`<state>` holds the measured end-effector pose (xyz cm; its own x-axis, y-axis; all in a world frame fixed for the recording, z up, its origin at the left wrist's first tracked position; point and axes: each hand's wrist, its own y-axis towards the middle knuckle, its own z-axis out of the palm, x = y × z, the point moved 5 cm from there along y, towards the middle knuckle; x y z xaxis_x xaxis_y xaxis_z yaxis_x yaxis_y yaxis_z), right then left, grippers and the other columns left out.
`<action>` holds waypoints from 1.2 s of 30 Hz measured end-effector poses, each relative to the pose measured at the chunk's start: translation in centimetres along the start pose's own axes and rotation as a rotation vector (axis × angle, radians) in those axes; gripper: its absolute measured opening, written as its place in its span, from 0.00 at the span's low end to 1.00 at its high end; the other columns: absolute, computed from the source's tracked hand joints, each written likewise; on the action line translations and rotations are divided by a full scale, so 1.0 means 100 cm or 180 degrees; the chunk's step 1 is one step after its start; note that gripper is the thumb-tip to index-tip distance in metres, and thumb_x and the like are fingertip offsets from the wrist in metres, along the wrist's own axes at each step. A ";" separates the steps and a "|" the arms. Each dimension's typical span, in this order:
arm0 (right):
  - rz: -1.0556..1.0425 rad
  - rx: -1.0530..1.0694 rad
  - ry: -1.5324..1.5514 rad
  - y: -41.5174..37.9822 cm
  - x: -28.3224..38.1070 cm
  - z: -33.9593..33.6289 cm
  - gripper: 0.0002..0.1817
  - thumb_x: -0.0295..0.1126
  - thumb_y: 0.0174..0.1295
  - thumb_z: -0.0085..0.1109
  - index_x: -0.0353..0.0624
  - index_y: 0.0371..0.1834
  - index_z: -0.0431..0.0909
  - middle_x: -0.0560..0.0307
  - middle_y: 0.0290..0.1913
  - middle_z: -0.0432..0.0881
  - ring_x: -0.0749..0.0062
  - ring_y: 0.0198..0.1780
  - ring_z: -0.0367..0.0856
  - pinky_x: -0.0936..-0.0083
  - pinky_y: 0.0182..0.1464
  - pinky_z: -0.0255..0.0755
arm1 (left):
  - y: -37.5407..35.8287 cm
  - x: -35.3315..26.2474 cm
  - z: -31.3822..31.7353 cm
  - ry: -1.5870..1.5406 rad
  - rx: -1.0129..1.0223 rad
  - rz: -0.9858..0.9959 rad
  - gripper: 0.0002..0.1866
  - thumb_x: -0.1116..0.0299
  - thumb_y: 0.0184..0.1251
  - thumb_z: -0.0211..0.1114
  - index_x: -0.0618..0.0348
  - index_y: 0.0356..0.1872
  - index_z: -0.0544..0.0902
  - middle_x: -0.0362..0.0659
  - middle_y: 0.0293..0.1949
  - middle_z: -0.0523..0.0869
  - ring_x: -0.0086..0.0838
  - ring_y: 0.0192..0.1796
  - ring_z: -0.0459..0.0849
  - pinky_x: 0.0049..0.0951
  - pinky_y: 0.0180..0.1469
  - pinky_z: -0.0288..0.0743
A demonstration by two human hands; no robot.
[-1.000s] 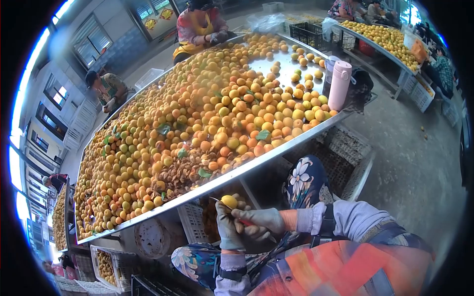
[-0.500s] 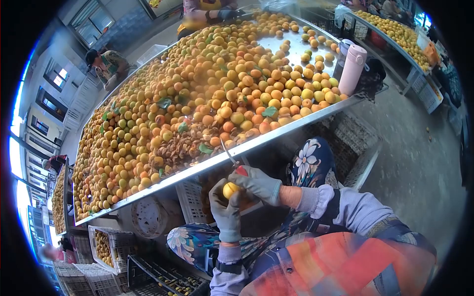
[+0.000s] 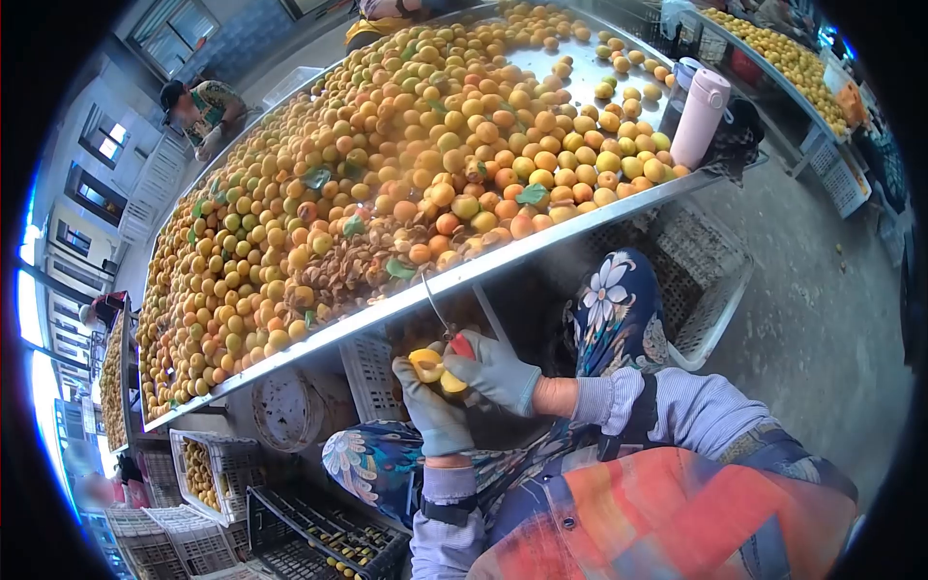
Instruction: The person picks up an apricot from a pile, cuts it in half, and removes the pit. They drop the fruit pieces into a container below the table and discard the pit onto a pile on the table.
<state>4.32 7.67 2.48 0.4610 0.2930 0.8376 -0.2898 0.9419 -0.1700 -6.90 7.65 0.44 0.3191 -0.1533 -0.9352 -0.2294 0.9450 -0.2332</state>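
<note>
Both my hands wear grey gloves and meet over my lap, just below the table's front edge. My left hand is closed round a split apricot, whose yellow cut face and hollow show. A second yellow piece of apricot sits between the two hands, by the right fingertips. My right hand is closed on a knife with a red handle; its thin curved blade points up toward the table edge. Heaped across the metal table are whole apricots, with a pile of brown pits near the front edge.
A pink flask stands at the table's right corner. Under and beside the table are a white crate, a round bucket, a crate of apricots and a black crate. A person is at the far left side.
The apricot in my hands, whole-looking with a cut line before, is now parted into two pieces. My hands have shifted slightly, and the knife has tilted a little left.
</note>
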 end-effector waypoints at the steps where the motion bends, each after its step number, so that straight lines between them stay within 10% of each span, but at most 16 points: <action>1: 0.0002 0.0085 -0.0052 0.000 -0.001 -0.002 0.14 0.44 0.66 0.56 0.47 0.45 0.70 0.66 0.32 0.75 0.88 0.21 0.69 0.91 0.21 0.66 | 0.001 0.000 0.000 -0.0392 -0.0049 -0.0159 0.33 0.40 0.71 0.45 0.67 0.49 0.76 0.48 0.44 0.81 0.34 0.46 0.80 0.32 0.53 0.75; 10: 0.0238 0.0123 -0.0342 0.032 0.001 -0.011 0.14 0.41 0.64 0.58 0.46 0.48 0.73 0.65 0.35 0.76 0.91 0.24 0.69 0.91 0.25 0.66 | 0.012 0.007 -0.030 -0.1786 0.0144 -0.0787 0.34 0.35 0.64 0.52 0.60 0.47 0.78 0.37 0.26 0.79 0.20 0.21 0.71 0.20 0.27 0.68; 12: -0.1271 0.0019 -0.2223 0.051 0.005 -0.009 0.12 0.39 0.65 0.58 0.47 0.47 0.76 0.65 0.36 0.76 0.91 0.25 0.68 0.92 0.27 0.65 | 0.009 0.013 -0.035 -0.1759 -0.0068 -0.0918 0.34 0.35 0.65 0.51 0.60 0.46 0.79 0.38 0.25 0.79 0.20 0.20 0.70 0.22 0.26 0.68; 18: -0.0017 -0.0151 0.0155 0.035 0.047 0.013 0.07 0.32 0.63 0.57 0.44 0.41 0.76 0.64 0.25 0.74 0.85 0.20 0.69 0.85 0.20 0.63 | -0.019 0.004 -0.027 -0.1512 -0.0241 -0.1060 0.31 0.38 0.68 0.49 0.60 0.47 0.79 0.38 0.26 0.80 0.20 0.19 0.69 0.21 0.25 0.67; 20: -0.0260 0.0056 0.0893 0.028 0.063 0.020 0.07 0.33 0.63 0.56 0.43 0.40 0.77 0.66 0.29 0.77 0.86 0.31 0.73 0.86 0.36 0.68 | -0.026 0.004 -0.018 -0.1163 -0.0023 -0.1186 0.29 0.39 0.69 0.48 0.57 0.45 0.78 0.39 0.27 0.79 0.20 0.19 0.68 0.21 0.26 0.67; 23: -0.0663 0.0147 0.0384 0.020 0.067 0.015 0.08 0.34 0.65 0.54 0.42 0.39 0.78 0.65 0.31 0.77 0.86 0.32 0.73 0.85 0.36 0.68 | -0.047 -0.012 0.012 -0.0906 -0.0017 -0.1045 0.25 0.39 0.70 0.48 0.52 0.43 0.76 0.37 0.30 0.79 0.20 0.25 0.74 0.21 0.29 0.70; 25: -0.0758 0.0102 0.0439 0.011 0.077 0.023 0.10 0.37 0.66 0.51 0.43 0.31 0.74 0.64 0.20 0.69 0.84 0.16 0.65 0.86 0.19 0.57 | -0.054 -0.007 0.014 -0.0852 -0.0245 -0.1210 0.24 0.39 0.70 0.48 0.51 0.43 0.75 0.36 0.32 0.79 0.19 0.29 0.76 0.20 0.30 0.71; 36: -0.0400 0.0544 -0.0033 -0.002 0.071 0.021 0.12 0.34 0.66 0.55 0.41 0.26 0.74 0.64 0.16 0.71 0.85 0.13 0.65 0.86 0.15 0.57 | -0.062 0.009 0.023 -0.0744 0.0417 -0.1390 0.24 0.44 0.72 0.48 0.52 0.55 0.72 0.37 0.45 0.78 0.26 0.47 0.80 0.26 0.47 0.78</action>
<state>5.92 9.18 9.54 0.4940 0.1725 0.8522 -0.3690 0.9291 0.0258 -3.05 2.29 1.63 0.5599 -0.4874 -0.6700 0.0838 0.8378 -0.5395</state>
